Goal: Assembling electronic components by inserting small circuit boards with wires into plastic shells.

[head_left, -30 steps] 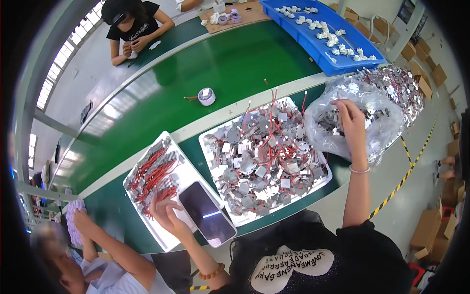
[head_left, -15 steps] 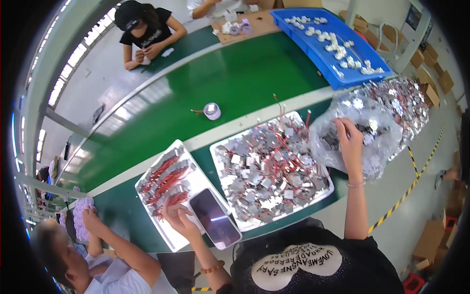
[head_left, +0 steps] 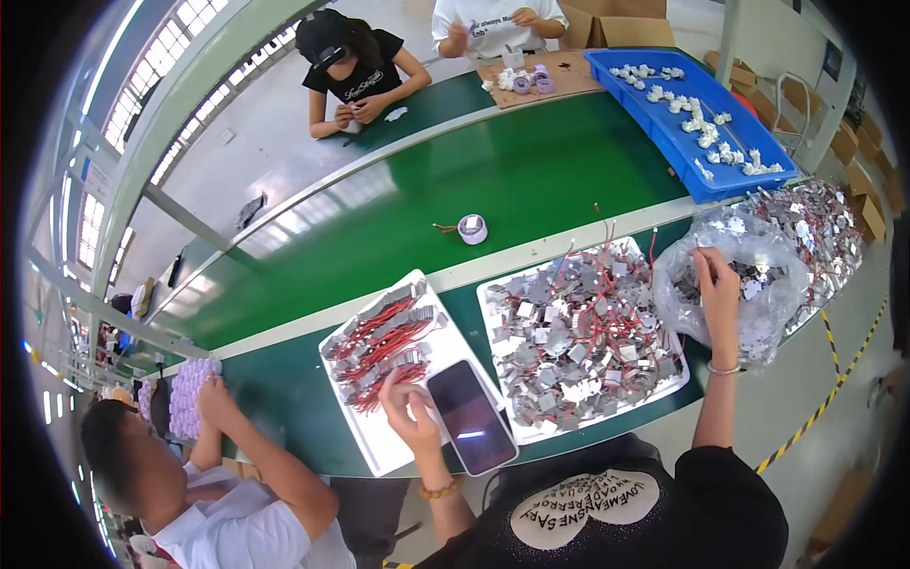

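My left hand [head_left: 413, 422] hovers over the lower part of a white tray [head_left: 384, 453], its fingers apart and nothing visible in them. Rows of grey metal pieces with red wires [head_left: 384, 337] lie in that tray, just beyond my fingertips. Beside the hand, a dark-screened phone [head_left: 471, 417] rests on the tray's right edge. Over a clear plastic bag [head_left: 678, 308] of flat silvery pieces, my right hand [head_left: 720, 289] has its thumb and fingers pinched together. Whatever sits in that pinch is too small to make out.
Between my hands stands a white tray [head_left: 684, 375] heaped with metal pieces and red wires. A round lilac part [head_left: 472, 229] sits on the green belt [head_left: 379, 228]. A blue tray [head_left: 654, 119] holds white parts. A co-worker [head_left: 227, 484] sits close on my left; others work across the belt.
The whole view has swung, so the scene appears farther right. My right hand stays at the bag with fingers pinched. My left hand remains beside the phone, its fingers slightly more raised.
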Tool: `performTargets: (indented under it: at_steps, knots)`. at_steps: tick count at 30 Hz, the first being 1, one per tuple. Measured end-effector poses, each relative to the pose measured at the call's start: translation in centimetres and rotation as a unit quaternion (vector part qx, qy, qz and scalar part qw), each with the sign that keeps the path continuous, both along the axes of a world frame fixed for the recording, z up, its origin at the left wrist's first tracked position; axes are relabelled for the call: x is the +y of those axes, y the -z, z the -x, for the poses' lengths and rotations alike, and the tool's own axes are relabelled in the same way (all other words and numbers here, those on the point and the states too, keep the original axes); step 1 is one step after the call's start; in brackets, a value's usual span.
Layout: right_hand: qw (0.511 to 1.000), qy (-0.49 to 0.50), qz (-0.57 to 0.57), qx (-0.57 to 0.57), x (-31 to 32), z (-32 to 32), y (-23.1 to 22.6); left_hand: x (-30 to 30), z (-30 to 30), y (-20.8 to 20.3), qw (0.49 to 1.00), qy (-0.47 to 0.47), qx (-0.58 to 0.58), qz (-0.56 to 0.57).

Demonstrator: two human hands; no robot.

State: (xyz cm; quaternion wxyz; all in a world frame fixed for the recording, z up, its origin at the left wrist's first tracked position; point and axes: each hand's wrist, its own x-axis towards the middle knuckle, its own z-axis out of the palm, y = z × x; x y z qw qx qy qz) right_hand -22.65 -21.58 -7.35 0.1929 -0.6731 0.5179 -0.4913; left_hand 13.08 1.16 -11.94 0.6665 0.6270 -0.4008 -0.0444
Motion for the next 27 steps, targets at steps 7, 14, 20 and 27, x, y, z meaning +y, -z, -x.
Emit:
performTargets:
  at_steps: [7, 14, 20, 27]
  knots:
    - [0.997, -0.005, 0.037, 0.060, 0.52, -0.88, -0.31, 0.11, -0.18, -0.13, 1.000, 0.021, 0.015, 0.009]
    - [0.994, -0.014, 0.078, 0.077, 0.64, -0.88, -0.54, 0.01, -0.06, -0.57, 0.999, 0.023, 0.030, 0.019]
    - [0.996, -0.003, 0.069, 0.048, 0.85, -0.83, -0.64, 0.02, 0.12, -0.32, 1.000, 0.021, 0.019, 0.000]
    - [0.998, 0.005, 0.043, 0.034, 0.61, -0.56, -0.35, 0.15, -0.01, -0.46, 1.000, 0.006, 0.016, 0.006]
